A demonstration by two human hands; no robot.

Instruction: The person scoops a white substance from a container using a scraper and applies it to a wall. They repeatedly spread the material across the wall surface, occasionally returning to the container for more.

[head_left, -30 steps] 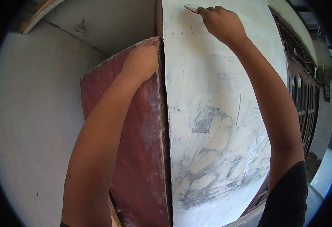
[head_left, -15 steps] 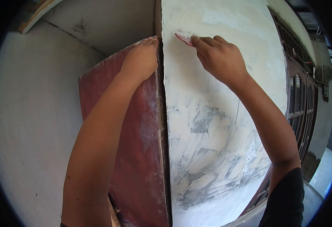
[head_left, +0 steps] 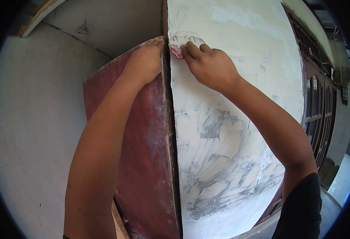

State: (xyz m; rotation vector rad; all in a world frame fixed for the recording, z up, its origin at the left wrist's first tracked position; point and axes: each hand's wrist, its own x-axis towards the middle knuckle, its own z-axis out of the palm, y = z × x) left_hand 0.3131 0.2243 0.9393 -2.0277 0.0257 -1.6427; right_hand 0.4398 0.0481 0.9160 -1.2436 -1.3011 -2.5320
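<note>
My left hand grips the top edge of a dark red board, its fingers curled over near the corner. Pinched in my right hand is a red scraper smeared with white paste, lying against the upper left edge of a white wall panel. White paste covers the panel's upper part, while grey streaks and scrape marks show lower down. A narrow dark gap runs between board and panel.
A plain grey wall stands on the left, with a curved wooden piece above it. Dark window frames are at the right. A wooden strip leans behind the board's bottom.
My right hand and the scraper have moved left and slightly down to the panel's edge, and more of the blade shows. My left hand has shifted slightly left along the board.
</note>
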